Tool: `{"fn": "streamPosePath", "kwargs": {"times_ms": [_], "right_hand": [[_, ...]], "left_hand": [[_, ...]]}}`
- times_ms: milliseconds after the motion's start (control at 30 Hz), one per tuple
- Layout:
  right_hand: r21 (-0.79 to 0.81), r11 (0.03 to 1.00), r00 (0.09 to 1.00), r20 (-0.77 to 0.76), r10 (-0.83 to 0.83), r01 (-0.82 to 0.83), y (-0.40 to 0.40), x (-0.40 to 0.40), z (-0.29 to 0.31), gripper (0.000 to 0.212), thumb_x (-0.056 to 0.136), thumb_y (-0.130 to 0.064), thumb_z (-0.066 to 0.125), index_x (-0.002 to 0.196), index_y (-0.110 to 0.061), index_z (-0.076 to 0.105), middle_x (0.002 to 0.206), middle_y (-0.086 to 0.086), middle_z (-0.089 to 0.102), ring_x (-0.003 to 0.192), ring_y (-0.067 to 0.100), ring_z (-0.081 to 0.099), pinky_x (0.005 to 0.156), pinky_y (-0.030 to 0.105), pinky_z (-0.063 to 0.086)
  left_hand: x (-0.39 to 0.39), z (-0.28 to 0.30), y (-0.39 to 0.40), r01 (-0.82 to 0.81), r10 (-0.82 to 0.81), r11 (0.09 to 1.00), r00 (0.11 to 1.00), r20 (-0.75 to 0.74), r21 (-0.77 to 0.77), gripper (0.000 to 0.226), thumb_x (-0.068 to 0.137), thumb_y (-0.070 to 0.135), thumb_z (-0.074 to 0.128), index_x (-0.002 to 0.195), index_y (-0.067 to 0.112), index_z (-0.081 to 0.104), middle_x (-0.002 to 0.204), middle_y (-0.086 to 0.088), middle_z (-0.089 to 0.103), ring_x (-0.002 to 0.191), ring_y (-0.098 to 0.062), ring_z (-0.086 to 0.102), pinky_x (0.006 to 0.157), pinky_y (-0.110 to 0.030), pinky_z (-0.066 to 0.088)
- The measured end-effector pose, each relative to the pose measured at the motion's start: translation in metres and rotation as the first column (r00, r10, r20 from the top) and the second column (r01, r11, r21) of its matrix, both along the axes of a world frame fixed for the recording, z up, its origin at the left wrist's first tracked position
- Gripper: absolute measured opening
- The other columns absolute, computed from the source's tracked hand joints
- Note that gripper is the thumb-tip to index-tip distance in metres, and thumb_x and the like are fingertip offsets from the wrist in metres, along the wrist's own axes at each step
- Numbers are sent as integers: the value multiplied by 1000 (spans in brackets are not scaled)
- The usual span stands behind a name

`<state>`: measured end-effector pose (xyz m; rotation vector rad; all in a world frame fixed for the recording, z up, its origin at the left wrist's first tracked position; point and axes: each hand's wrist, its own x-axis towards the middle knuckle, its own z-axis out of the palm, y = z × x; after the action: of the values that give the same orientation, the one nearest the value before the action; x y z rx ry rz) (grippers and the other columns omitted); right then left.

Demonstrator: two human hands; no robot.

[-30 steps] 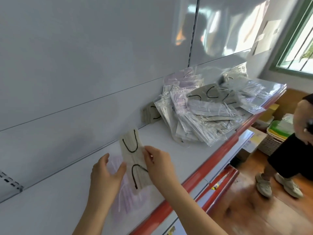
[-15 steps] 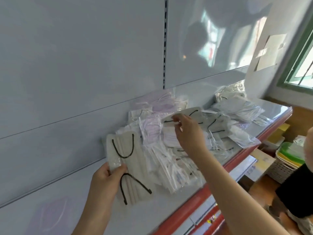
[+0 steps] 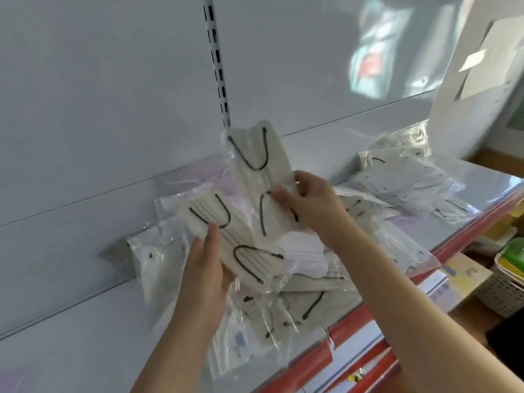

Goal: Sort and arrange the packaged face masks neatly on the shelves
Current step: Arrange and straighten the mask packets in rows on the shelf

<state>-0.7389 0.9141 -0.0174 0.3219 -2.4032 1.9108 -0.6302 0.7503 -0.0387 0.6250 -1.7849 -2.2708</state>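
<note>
Above the heap (image 3: 297,282), the right hand (image 3: 312,205) is pinching an upright beige pack (image 3: 255,154) just beside the left hand's (image 3: 204,268) tilted pack (image 3: 226,239), fingers (image 3: 211,231) gripping.

White shelf (image 3: 71,344) with red front edge; loose pile of bagged face masks (image 3: 283,302) heaped on it.

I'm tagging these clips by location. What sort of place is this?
Probably a small shop. A white retail shelf with a red price-strip edge holds a pile of packaged face masks, fixed to a slotted upright, with more goods in a basket below.
</note>
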Motion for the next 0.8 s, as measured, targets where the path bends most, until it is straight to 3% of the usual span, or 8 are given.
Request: {"fn": "streamPosePath", "kwargs": {"times_ms": [100, 167, 200, 267, 367, 533, 667, 800], "right_hand": [[371, 922, 986, -78, 150, -111, -11, 26, -25, 25, 84, -41, 76, 81, -18, 65, 71, -2, 68, 64, 12, 64, 62, 33, 53], [416, 909, 986, -135, 98, -33, 8, 18, -30, 31, 86, -49, 70, 79, -20, 64, 66, -10, 60, 60, 0, 54, 58, 21, 43], [442, 893, 988, -152, -17, 84, 27, 7, -29, 33, 87, -53, 66, 83, -20, 64, 71, -12, 60, 65, 1, 55, 61, 22, 42], [661, 675, 943, -193, -270, 328, 70, -20, -27, 47, 86, -64, 60, 99, -18, 62, 92, -3, 65, 88, 16, 63, 71, 31, 46], [883, 362, 894, -126, -431, 299, 112, -37, -39, 71, 79, -67, 65, 118, -9, 55, 114, 10, 64, 108, 31, 61, 76, 34, 42], [526, 822, 973, -61, -221, 219, 95, -35, -50, 35, 79, -30, 81, 101, -21, 55, 77, -10, 53, 75, 14, 53, 62, 27, 34], [267, 854, 872, -341, -350, 447, 100, -32, -30, 10, 86, -26, 74, 88, -20, 67, 73, -9, 62, 65, 5, 57, 60, 17, 37], [-206, 803, 772, -222, -595, 560, 109, -25, -9, 12, 91, -26, 67, 98, -19, 60, 84, -5, 68, 65, 0, 60, 62, 14, 46]], "left_hand": [[-15, 1, 21, 77, -78, 997, 996, -41, -13, 42, 91, 52, 67, 117, 19, 67, 106, -7, 76, 99, -22, 72, 87, -39, 54], [-20, -4, 25, -11, 10, 999, 1000, -21, -46, 3, 99, 27, 65, 96, 25, 64, 95, -7, 76, 85, -20, 74, 72, -31, 55], [-21, -5, 27, -64, 64, 997, 998, 1, -53, 17, 100, 20, 62, 87, 29, 56, 89, -4, 71, 79, -16, 70, 67, -28, 51], [-21, -11, 24, -100, 100, 994, 995, 6, -41, 26, 101, 18, 61, 81, 32, 50, 87, 3, 65, 81, -13, 65, 67, -28, 47], [-19, -18, 24, -103, 103, 994, 995, 8, -32, 12, 99, 18, 63, 93, 28, 63, 98, -2, 73, 91, -19, 70, 79, -35, 54], [-19, -18, 35, -98, 98, 995, 995, 15, -11, 8, 98, 17, 64, 94, 24, 67, 98, -4, 74, 96, -25, 71, 92, -48, 57], [-18, -15, 37, -108, 108, 994, 994, -1, -7, 9, 99, 15, 62, 99, 22, 67, 104, -4, 74, 98, -23, 71, 94, -46, 55], [-15, -14, 36, -118, 118, 993, 993, -8, 12, 13, 103, 18, 56, 113, 20, 62, 112, -3, 71, 99, -18, 67, 87, -40, 55]]}}
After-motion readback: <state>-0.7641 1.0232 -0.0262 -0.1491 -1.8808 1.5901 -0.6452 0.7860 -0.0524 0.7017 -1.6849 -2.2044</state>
